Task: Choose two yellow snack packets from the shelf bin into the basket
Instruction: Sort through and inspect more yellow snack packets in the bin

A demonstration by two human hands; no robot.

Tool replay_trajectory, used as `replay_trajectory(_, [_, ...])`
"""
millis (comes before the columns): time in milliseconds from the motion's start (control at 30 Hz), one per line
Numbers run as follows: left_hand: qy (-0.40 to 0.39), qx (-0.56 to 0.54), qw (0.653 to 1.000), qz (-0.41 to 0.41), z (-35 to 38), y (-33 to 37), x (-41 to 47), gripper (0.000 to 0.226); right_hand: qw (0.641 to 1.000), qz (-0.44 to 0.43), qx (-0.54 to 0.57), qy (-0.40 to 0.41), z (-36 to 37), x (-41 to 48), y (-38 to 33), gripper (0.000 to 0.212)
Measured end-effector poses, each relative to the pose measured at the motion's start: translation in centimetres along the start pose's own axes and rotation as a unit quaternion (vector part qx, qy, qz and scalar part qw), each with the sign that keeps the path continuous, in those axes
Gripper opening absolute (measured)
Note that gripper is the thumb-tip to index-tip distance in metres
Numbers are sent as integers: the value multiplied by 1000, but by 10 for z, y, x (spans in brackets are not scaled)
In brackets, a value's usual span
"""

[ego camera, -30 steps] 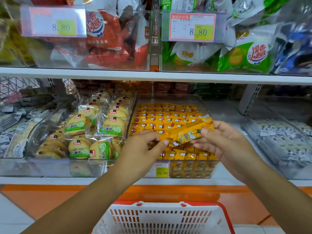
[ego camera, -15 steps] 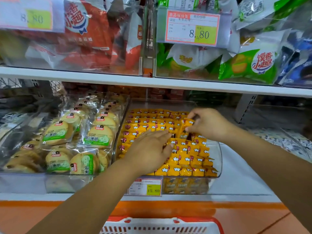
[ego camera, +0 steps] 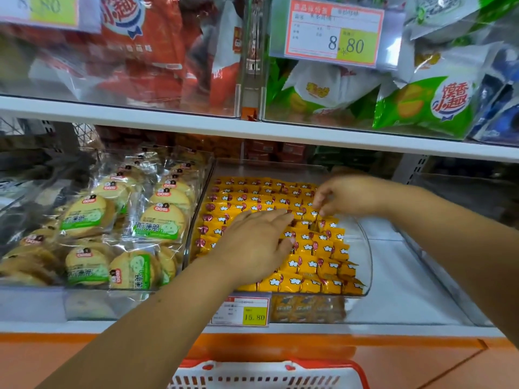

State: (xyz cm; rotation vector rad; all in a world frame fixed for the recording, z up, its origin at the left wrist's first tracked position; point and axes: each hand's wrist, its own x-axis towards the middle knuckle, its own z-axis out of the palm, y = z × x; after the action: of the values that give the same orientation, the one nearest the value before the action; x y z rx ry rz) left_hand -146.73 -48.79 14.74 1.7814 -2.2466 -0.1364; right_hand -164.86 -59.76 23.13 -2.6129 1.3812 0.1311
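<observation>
The left hand (ego camera: 252, 242) lies palm down at the centre of the frame, its forearm rising from the lower left. Its straight fingers are held close together, pointing right and resting flat on the small yellow snack packets (ego camera: 309, 248), so its grip is released. The right hand (ego camera: 346, 196), right of centre and a little higher, comes in from the right edge with knuckles up. Its fingers (ego camera: 318, 204) curl downward, tips bunched against the packets in the middle rows; whether that grip has closed on a packet cannot be told. The packets lie in tidy rows in the clear plastic shelf bin (ego camera: 366, 265) at centre, on the lower white shelf. A white-and-yellow price tag (ego camera: 241, 311) reading 15.80 sits on the bin's front. The red-rimmed white plastic basket (ego camera: 266, 377) shows at bottom centre, below both hands, with only its upper edge in view. To the left of the bin lie round biscuits in clear wrappers (ego camera: 157, 220).
</observation>
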Motion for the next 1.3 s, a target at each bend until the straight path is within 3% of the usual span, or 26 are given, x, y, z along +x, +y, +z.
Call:
replay_trajectory(167, [-42,3,998,37,2,16,15,56,993,20,-115,-16,20,5,1,17])
replay_trajectory(267, [-53,10,998,24,6,16,16,55,994,25,-104,19,22,2,1,11])
replay_trajectory(433, [-33,4,999,16,5,15,11,55,987,-10,-10,160,17,-35,7,7])
replay_trajectory(567, [35,-58,998,-13,-1,19,3,62,960,-35,62,269,25,-74,4,8])
replay_trajectory(667, [66,-134,989,-14,-11,26,-11,71,917,-53,180,352,37,-98,-4,8])
replay_trajectory(767, [79,-204,976,-23,-20,30,-31,62,845,-63,387,363,52,-114,-21,22])
replay_trajectory(867, [120,-298,947,-28,-32,26,-58,36,792,-69,520,313,65,-122,-37,27])
replay_trajectory(1000, [127,-395,909,-53,-39,16,-88,34,726,-72,652,204,74,-125,-56,12])
replay_trajectory(1167, [117,-574,803,-108,-29,9,-110,36,750,-33,634,187,96,-118,-66,13])
replay_trajectory(1233, [117,-636,753,-121,-27,3,-115,30,747,-29,640,180,99,-118,-65,16])
replay_trajectory(1300, [121,-665,725,-130,-26,-5,-116,24,740,-39,651,162,101,-118,-61,29])
